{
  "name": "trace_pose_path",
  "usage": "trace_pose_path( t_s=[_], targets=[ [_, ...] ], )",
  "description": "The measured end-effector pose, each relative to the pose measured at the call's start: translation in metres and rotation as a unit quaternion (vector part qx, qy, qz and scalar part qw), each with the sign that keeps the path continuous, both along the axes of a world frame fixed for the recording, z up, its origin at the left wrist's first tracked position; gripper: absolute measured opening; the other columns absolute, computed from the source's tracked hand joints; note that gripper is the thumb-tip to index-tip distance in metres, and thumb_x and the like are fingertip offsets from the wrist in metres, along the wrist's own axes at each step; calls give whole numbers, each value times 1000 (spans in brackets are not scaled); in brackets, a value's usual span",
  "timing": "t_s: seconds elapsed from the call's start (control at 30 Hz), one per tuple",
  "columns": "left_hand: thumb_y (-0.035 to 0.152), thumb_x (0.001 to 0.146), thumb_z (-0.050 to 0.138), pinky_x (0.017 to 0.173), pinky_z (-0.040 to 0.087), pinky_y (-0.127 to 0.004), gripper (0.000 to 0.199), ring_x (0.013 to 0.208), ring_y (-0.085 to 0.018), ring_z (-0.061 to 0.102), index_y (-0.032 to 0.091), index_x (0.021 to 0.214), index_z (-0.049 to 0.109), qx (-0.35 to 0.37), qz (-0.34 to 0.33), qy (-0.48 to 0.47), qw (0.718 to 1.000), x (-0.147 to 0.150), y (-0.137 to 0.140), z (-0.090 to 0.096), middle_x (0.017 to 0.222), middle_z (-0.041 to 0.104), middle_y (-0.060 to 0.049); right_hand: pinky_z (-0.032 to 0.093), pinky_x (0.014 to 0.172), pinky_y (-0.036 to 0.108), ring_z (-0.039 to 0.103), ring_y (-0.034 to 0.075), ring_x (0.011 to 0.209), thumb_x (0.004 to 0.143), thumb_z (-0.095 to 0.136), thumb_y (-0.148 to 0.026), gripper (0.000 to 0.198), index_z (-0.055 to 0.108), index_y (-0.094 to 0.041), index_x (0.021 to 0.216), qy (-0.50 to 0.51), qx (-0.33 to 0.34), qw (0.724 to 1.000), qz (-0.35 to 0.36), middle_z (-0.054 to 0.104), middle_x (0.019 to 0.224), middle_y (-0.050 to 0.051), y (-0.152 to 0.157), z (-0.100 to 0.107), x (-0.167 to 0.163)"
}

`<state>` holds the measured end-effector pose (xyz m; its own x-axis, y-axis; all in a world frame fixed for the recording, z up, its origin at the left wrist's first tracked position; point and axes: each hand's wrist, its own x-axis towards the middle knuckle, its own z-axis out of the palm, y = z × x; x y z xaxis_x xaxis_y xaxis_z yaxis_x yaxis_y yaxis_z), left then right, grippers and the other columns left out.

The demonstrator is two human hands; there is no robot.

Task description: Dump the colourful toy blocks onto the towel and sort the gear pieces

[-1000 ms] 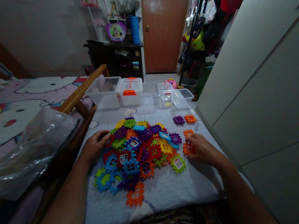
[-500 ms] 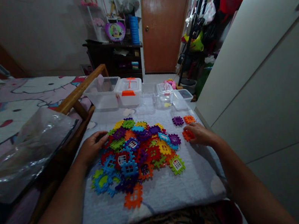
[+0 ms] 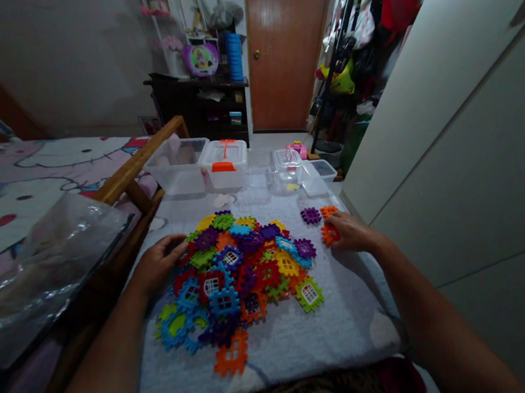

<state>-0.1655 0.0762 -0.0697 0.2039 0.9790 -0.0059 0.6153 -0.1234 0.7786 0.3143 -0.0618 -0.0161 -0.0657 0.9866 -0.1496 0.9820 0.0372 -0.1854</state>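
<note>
A heap of colourful interlocking plastic blocks [image 3: 243, 263], several with window inserts, lies on the cloth-covered table [image 3: 312, 342]. At the heap's left edge rests my left hand [image 3: 160, 260], fingers stretched out and apart, fingertips at the blocks, nothing held. My right hand [image 3: 353, 232] pinches an orange block [image 3: 328, 234] on the cloth to the right of the heap. Just behind it are a purple block [image 3: 311, 215] and a second orange block [image 3: 329, 211], partly covered by my fingers. A loose orange window block [image 3: 232, 354] lies at the heap's near edge.
Along the table's far side stand an open clear bin [image 3: 179, 170], a lidded box with orange clips [image 3: 225, 166] and smaller clear containers [image 3: 288, 163]. A wooden bed rail [image 3: 140, 160] and a plastic bag [image 3: 52, 265] are left. A white cabinet [image 3: 475, 141] borders the right.
The view has shifted slightly. My right hand has closed in over the orange blocks, covering more of the rear one. My left hand stays by the heap.
</note>
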Motion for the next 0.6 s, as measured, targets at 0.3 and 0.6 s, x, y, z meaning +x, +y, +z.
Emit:
trace_pose_path(
  t_s=[0.3,0.6],
  targets=[
    [68,75,60,94,51,-36,62,103,-30,68,21,115,68,-4,-14,3,1000,-1,1,0,116,72,-9,42,91,32,53,26,107,71,74,-31,48,63,-17,116,-51,5,997,-62,55,118,13,52,11,40],
    [70,76,59,91,52,-35,64,104,-30,68,22,116,68,1,-23,13,1000,-5,5,-6,115,72,-8,42,82,28,56,26,102,68,71,-21,52,62,-18,118,-80,-33,995,-53,59,115,13,64,-7,42]
  ],
)
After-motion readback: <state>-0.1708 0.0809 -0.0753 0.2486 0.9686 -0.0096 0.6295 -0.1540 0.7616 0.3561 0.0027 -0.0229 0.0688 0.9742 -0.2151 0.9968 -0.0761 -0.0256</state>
